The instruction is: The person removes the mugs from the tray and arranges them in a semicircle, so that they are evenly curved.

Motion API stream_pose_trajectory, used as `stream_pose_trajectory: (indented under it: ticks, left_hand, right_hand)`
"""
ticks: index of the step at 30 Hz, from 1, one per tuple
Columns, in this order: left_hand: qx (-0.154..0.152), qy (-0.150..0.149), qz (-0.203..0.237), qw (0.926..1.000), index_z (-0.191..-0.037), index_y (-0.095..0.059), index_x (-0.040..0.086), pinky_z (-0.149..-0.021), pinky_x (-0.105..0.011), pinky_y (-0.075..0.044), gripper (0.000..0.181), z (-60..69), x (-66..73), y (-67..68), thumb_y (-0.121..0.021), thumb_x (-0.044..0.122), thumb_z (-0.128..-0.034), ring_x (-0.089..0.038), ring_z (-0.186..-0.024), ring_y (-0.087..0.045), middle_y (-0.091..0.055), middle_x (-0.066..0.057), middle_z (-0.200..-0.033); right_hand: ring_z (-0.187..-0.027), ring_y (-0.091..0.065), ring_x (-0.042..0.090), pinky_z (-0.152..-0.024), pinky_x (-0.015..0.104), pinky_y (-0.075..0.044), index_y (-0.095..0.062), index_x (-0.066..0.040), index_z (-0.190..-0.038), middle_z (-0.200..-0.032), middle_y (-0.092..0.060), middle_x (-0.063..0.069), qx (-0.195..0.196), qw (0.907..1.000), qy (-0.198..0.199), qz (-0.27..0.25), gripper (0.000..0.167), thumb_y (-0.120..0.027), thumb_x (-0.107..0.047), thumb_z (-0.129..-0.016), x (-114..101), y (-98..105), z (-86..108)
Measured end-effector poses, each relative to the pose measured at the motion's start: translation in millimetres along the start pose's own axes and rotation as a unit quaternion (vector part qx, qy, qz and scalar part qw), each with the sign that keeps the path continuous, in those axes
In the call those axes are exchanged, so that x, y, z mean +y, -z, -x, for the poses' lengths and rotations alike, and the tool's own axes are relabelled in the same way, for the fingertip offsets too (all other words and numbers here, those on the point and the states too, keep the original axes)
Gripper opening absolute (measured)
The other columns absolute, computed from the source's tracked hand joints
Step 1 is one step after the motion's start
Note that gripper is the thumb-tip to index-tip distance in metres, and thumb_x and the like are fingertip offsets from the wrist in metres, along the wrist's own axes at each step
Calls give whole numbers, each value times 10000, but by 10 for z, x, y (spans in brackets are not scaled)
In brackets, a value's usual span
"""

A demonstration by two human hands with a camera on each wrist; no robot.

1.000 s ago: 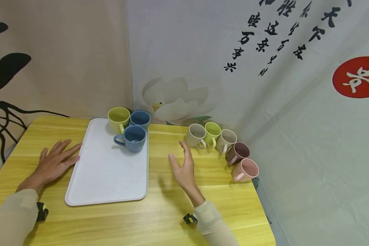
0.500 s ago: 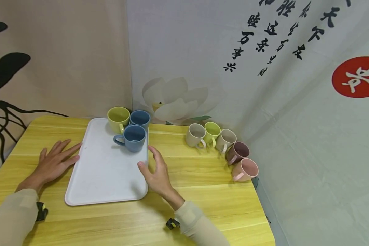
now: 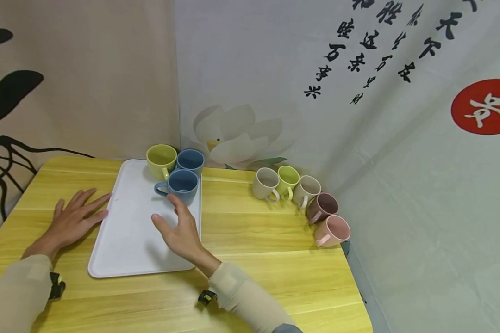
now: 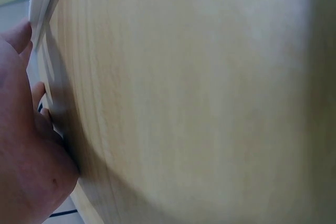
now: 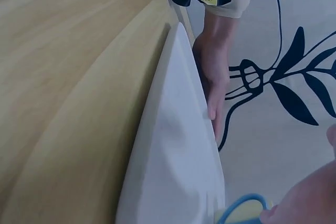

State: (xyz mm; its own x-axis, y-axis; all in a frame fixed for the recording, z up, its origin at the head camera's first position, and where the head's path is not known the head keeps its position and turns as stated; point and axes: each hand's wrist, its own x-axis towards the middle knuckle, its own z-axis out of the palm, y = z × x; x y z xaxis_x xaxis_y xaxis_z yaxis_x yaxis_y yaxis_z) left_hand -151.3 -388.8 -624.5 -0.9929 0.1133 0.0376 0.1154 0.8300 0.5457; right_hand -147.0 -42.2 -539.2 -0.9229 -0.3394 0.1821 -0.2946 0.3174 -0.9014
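A white tray (image 3: 129, 245) lies on the wooden table, bearing a yellow-green mug (image 3: 160, 162) and two blue mugs near its far right corner. The nearer blue mug (image 3: 183, 182) has its handle pointing left; the other blue mug (image 3: 190, 159) stands behind it. My left hand (image 3: 72, 222) rests on the table, fingers spread and tips at the tray's left edge. Over the tray, my right hand (image 3: 183, 233) has thumb and index finger apart and holds nothing. Its index fingertip overlaps the nearer blue mug in the head view; contact cannot be told. The right wrist view shows that mug's handle (image 5: 244, 205) beside the hand.
Along the table's right back edge stand a beige mug (image 3: 265, 183), a lime mug (image 3: 288, 179), another beige mug (image 3: 307, 188), a dark plum mug (image 3: 322, 206) and a pink mug (image 3: 333, 230). A printed curtain (image 3: 241, 60) hangs directly behind the table.
My right hand has moved left from the bare table to above the tray, close to the nearer blue mug. The left hand and mugs have stayed put.
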Motion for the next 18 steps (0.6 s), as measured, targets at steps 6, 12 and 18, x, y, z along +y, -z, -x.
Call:
stream_pose_trajectory:
  ticks: [6, 12, 18]
  left_hand:
    - [15, -1, -35, 10000, -1787, -325, 169, -1294, -867, 173, 652, 1, -10, -13, -463, 440, -1210, -643, -1721, 12, -128, -360, -1853]
    - [9, 51, -32, 10000, -1788, -326, 188, -1299, -858, 185, 656, -11, -26, -20, -458, 461, -1207, -640, -1723, 14, -132, -357, -1853]
    - [-35, 96, -23, 9999, -1789, -323, 195, -1302, -851, 193, 657, -7, -17, -11, -452, 470, -1207, -636, -1725, 22, -131, -353, -1855]
  right_hand:
    - [-1586, -573, 204, -1320, 367, -481, -499, -91, -1674, -1700, -598, 84, 52, 9986, -481, -197, 672, -729, -366, -1105, 17, -210, -149]
    - [-1538, -624, 249, -1287, 340, -513, -529, -102, -1661, -1658, -632, 73, 281, 9939, -972, -445, 676, -759, -364, -1082, 22, -367, -272]
    - [-1534, -635, 257, -1266, 372, -541, -541, -107, -1655, -1654, -634, 91, 482, 9865, -1353, -792, 681, -791, -330, -1062, -2, -473, -372]
